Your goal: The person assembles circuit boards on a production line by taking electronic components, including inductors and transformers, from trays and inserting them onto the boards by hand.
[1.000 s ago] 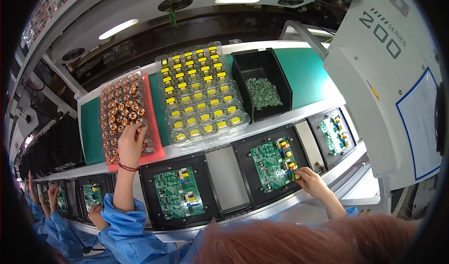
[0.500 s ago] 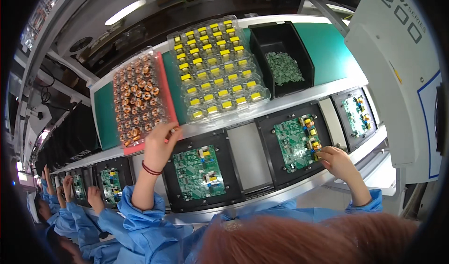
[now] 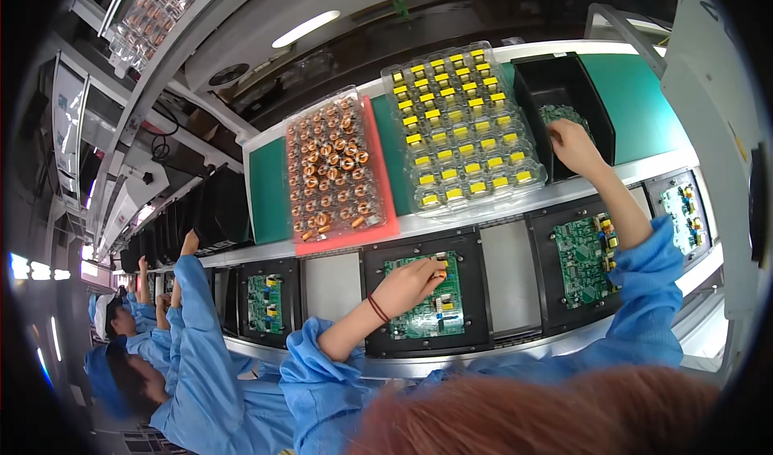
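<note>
My left hand (image 3: 409, 288) is pinched on a small copper-wound coil (image 3: 440, 274), held over the upper part of a green circuit board (image 3: 427, 316) in a black carrier frame (image 3: 471, 342). A dark red band is round that wrist. My right hand (image 3: 573, 146) reaches to the black bin (image 3: 600, 117) at the back right, fingers curled down by the small greenish pieces (image 3: 566, 113) heaped in it. Its fingertips are partly hidden, so what they hold cannot be made out. Below my right forearm another circuit board (image 3: 576, 262) lies in its frame, partly covered by my sleeve.
Behind the boards stand a clear tray of copper coils (image 3: 330, 173) on a pink sheet (image 3: 382, 165) and a clear tray of yellow-topped parts (image 3: 463, 133). A white machine (image 3: 713, 84) borders the right. Co-workers in blue (image 3: 189, 358) work along the line at left.
My left hand has moved from the coil tray to the board, carrying a coil. My right hand has left the right-hand board for the black bin. The view has shifted left.
</note>
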A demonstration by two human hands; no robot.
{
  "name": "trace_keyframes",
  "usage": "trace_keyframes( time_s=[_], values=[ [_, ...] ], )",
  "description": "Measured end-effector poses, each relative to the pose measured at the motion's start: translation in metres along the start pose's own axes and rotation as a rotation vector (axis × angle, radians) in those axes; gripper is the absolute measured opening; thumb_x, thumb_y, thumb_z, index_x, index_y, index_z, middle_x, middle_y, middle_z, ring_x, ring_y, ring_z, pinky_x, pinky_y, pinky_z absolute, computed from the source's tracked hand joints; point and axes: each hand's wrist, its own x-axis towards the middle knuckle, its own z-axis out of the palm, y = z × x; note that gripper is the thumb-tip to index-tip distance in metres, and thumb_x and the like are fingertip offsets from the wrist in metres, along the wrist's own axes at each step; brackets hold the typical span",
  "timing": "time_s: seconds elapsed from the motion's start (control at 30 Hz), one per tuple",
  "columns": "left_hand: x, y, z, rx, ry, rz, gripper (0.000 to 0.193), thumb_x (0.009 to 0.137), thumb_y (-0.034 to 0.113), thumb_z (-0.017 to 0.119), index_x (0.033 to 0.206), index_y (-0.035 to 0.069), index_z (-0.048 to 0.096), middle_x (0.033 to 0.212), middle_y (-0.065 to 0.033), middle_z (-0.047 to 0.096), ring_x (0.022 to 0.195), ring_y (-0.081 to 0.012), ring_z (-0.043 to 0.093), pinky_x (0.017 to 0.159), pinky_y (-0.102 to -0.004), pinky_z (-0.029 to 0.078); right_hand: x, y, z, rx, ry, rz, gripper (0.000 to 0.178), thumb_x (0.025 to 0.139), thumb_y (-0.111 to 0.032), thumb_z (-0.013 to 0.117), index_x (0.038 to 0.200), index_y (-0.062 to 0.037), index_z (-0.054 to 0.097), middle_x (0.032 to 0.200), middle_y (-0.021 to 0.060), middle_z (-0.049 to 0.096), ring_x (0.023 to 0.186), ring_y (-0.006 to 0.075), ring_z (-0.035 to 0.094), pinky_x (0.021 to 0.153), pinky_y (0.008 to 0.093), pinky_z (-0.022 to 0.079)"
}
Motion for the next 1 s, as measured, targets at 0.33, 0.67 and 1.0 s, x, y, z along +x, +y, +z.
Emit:
trace_keyframes(
  time_s=[0.33,0.67,1.0],
  values=[
    [0.004,-0.008,0.015,0.018,0.185,0.054,0.015,0.079,0.011,0.069,0.092,0.006,0.063,0.085,-0.0073,0.062,0.072,-0.0242,0.063,0.060,-0.0322,0.053,0.022,0.036,0.042,-0.163,0.019,-0.077,0.025,0.078,0.000,0.052,0.102,0.0034,0.056,0.100,0.0254,0.057,0.099,0.0423,0.054,0.087,0.0438,0.045],
    [0.018,-0.010,0.034,0.113,0.186,0.058,0.013,0.076,0.014,0.071,0.083,0.007,0.063,0.083,-0.0047,0.061,0.074,-0.0218,0.063,0.060,-0.0320,0.052,0.019,0.045,0.051,-0.097,-0.018,0.007,0.015,0.079,-0.001,0.051,0.093,0.0038,0.055,0.099,0.0264,0.058,0.097,0.0423,0.055,0.083,0.0465,0.046],
    [0.023,-0.009,0.033,0.129,0.131,0.048,0.013,0.078,0.018,0.069,0.081,0.007,0.063,0.082,-0.0028,0.057,0.071,-0.0224,0.061,0.058,-0.0328,0.052,0.017,0.045,0.049,0.024,0.021,0.076,0.013,0.075,-0.001,0.054,0.086,0.0045,0.060,0.086,0.0222,0.062,0.086,0.0393,0.059,0.075,0.0418,0.047]
  ],
)
